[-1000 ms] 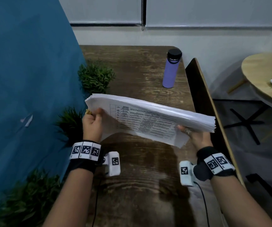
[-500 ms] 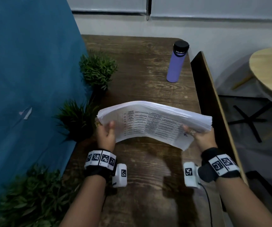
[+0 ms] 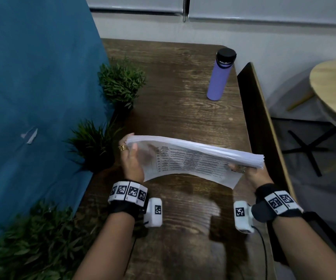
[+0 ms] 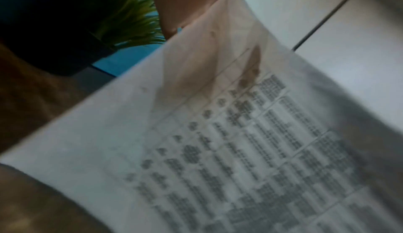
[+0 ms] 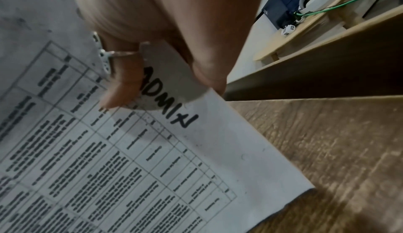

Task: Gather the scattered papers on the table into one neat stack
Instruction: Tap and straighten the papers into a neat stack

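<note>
Left of the left hand (image 3: 131,161), two small green plants (image 3: 94,142) are seen along a blue partition (image 3: 37,87), one just beside the hand and one farther ahead. The left end of the stack of papers (image 3: 193,156) is held at that hand, thumb on the near printed face; the picture is blurred there, so the curl of the fingers behind the sheets cannot be told. The stack is held in the air between both hands, above the wooden table (image 3: 183,219), bowed, with a printed grid facing the person. Ahead of the right hand (image 3: 254,174), well apart from it, a purple bottle (image 3: 220,75) with a black cap stands upright. The right end of the stack is pinched by the right hand, thumb (image 5: 122,85) pressed on the printed face beside handwritten letters. Right of that hand a dark board (image 3: 262,126) stands on edge along the table.
</note>
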A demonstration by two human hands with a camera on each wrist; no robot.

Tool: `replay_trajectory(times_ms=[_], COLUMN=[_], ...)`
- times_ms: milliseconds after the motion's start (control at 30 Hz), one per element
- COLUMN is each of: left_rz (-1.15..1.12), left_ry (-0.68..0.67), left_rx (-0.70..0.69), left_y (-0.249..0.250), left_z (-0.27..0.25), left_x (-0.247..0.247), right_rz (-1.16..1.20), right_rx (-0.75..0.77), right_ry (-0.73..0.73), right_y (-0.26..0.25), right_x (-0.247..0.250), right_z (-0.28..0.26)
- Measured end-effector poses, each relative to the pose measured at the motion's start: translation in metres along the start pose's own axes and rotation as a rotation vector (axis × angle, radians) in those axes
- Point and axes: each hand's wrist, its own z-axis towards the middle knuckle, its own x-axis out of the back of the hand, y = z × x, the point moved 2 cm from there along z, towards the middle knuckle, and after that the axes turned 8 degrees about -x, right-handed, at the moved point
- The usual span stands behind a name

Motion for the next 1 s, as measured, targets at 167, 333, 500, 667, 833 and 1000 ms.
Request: replay_trajectory(times_ms=[167, 333, 500, 667, 833, 1000], left_rz=[-0.054, -0.008, -0.054, -0.036, 0.215, 0.255], left_ry=[0.22, 0.285, 0.197, -0.015, -0.198, -0.165], left_rx=[0.134, 0.209, 0.199, 0.17, 0.039, 0.124], left_y=[0.007, 0.008, 0.006, 0.003, -0.012, -0.014], left_z=[0.009, 0.014, 0.015, 0.017, -0.004, -0.009], left_x=[-0.014, -0.013, -0.009, -0.004, 0.006, 0.0], right_rz=[0.021, 0.066, 0.132, 0.137, 0.167, 0.173], right_rx=[-0.045, -0.051, -0.035, 0.007, 0.004, 0.003], right_ry=[-0.035, -0.073, -0.091, -0.103, -0.11, -0.144], right_y=[0.002, 0.002, 0.013, 0.01, 0.01, 0.008], right_x=[0.0, 0.003, 0.005, 0.002, 0.007, 0.009], right_z=[-0.004, -0.008, -0.004, -0.001, -0.004, -0.002])
